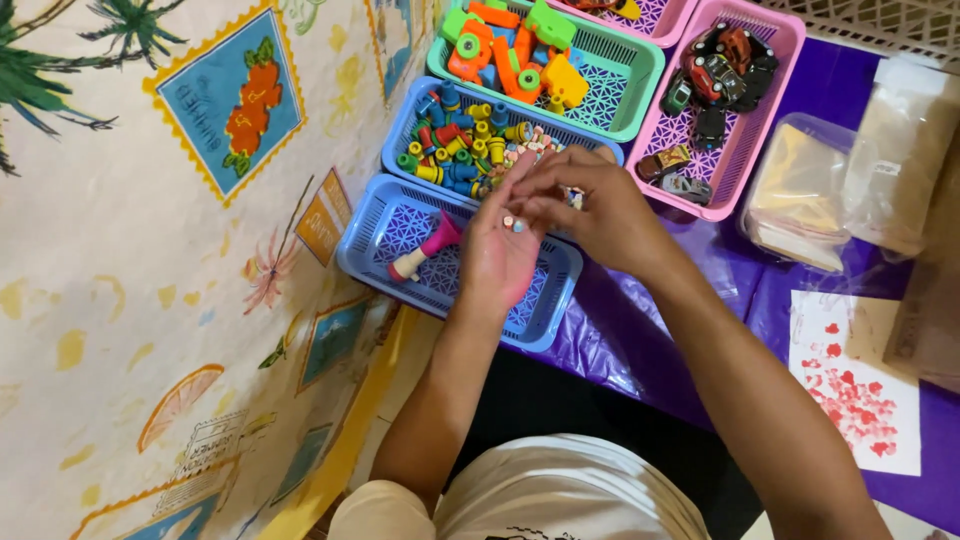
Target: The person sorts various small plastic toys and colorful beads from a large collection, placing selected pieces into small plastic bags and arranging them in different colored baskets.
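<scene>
Centrally, the left hand (500,250) lay palm-up, open, cradling small beads (513,224); the right hand (590,205) pinched further beads above two blue baskets (385,265).

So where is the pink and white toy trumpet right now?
The pink and white toy trumpet lies in the nearest blue plastic basket, on its left side, just left of the person's open left hand.

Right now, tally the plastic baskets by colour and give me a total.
Blue baskets: 2, the nearer one and the farther one
Green basket: 1
Pink baskets: 2, one holding toy cars, one at the top edge
Total: 5
</scene>
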